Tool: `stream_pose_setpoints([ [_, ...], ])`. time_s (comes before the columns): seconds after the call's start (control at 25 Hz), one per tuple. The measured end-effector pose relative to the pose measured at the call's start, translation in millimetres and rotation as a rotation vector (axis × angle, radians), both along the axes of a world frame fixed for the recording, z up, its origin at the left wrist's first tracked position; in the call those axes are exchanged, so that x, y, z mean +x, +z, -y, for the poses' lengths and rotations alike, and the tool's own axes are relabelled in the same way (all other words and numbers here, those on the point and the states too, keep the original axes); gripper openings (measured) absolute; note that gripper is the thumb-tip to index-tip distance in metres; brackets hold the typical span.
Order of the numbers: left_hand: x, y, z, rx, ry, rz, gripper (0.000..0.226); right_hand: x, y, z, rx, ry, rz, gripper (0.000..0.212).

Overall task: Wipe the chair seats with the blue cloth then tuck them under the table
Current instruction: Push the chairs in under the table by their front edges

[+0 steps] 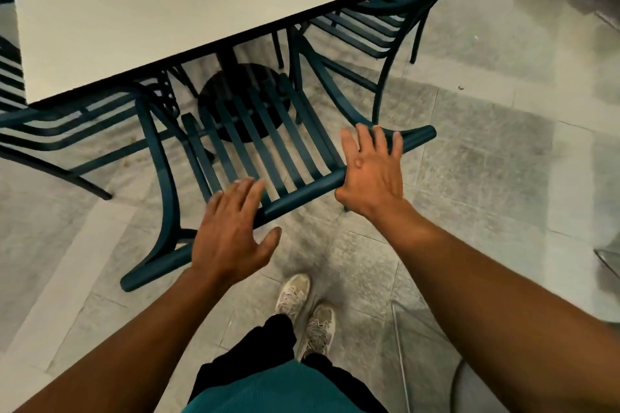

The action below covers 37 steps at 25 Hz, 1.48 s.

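Observation:
A dark teal metal chair (268,131) with a slatted back stands in front of me, its seat mostly hidden under the white table (167,10). My left hand (231,231) lies flat on the left part of the chair's top rail (302,193), fingers spread. Further right on the same rail rests my right hand (372,171), palm down and fingers apart. Neither hand holds anything. No blue cloth is in view.
Two more teal chairs are pushed in at the table, one at the left (50,124) and one at the far right (369,27). The table's black round base (241,94) sits beneath. My shoes (305,308) stand on the tiled floor. A thin metal frame (401,352) is at lower right.

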<state>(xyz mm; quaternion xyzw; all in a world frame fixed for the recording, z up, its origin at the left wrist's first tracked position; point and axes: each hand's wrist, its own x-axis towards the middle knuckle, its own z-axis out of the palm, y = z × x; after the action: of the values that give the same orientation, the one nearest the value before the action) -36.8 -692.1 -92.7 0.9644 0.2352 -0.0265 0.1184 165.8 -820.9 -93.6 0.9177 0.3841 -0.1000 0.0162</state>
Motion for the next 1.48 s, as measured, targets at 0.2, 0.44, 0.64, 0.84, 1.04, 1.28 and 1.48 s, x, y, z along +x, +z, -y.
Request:
stream_pose_setpoints([
  [0.2, 50, -10, 70, -0.106, -0.653, 0.128, 0.053, -24, -17, 53, 0.164, -0.459, -0.203, 0.094],
  [0.44, 160, -22, 112, -0.174, -0.669, -0.472, 0.045, -4, -30, 146, -0.080, -0.768, -0.612, 0.059],
  [0.64, 235, -31, 140, -0.137, -0.707, -0.630, 0.054, 29, -21, 191, 0.006, -0.920, -0.627, 0.065],
  [0.84, 318, -49, 185, -0.110, -0.718, -0.631, 0.059, 103, -44, 223, 0.018, -0.968, -0.626, 0.060],
  [1.04, 453, -56, 230, -0.145, -0.641, -0.594, 0.064, 242, -47, 268, -0.010, -0.956, -0.556, 0.061],
  [1.28, 621, -33, 260, -0.070, -0.499, -0.453, 0.066, 427, -23, 298, -0.069, -0.769, -0.475, 0.068],
  [1.48, 741, -19, 248, -0.084, -0.277, -0.421, 0.073, 578, -3, 263, -0.092, -0.506, -0.405, 0.071],
])
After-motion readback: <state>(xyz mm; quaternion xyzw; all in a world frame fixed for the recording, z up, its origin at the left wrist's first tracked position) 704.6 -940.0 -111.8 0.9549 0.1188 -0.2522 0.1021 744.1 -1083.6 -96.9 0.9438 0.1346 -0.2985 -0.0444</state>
